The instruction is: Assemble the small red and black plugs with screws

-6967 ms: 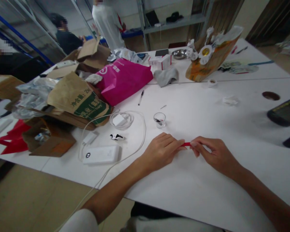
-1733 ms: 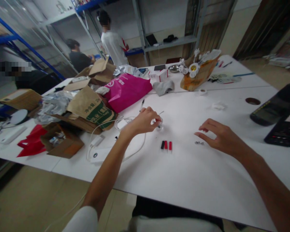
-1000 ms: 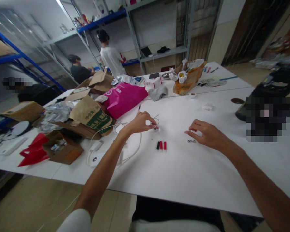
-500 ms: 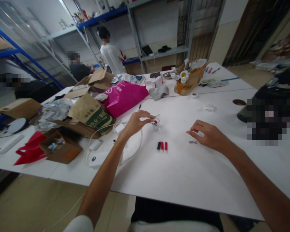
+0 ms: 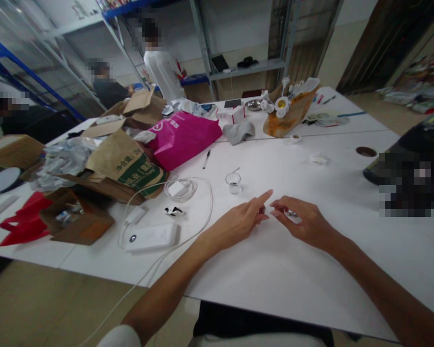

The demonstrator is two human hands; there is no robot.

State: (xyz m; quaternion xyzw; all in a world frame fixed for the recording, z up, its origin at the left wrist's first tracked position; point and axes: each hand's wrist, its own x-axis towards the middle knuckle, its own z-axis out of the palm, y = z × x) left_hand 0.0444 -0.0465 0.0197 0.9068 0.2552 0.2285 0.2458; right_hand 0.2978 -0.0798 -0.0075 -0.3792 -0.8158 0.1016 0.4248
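Observation:
My left hand (image 5: 238,222) is over the white table, palm down, its index finger stretched toward my right hand. Its thumb is apart below, with a dark reddish bit showing between the fingers that I cannot make out. Close by, my right hand (image 5: 307,221) has thumb and index tips curled nearly together in a pinch; anything between them is too small to see. Small silver round pieces (image 5: 292,213) show through the gap of that hand. Beyond my left hand stands a small clear cup (image 5: 235,188), with a thin wire loop (image 5: 233,177) at its top.
On the left lie a white power bank (image 5: 152,237), a coiled white cable (image 5: 188,190), a black-and-white clip-like item (image 5: 174,211) and a pen (image 5: 207,159). Behind are a magenta bag (image 5: 184,137) and cardboard boxes (image 5: 79,217). A tape roll (image 5: 366,152) and black bag (image 5: 415,154) are right.
My left hand has moved from the clear cup right and nearer, beside my right hand. The red and black cylinders on the table are now hidden behind it. The view has shifted slightly.

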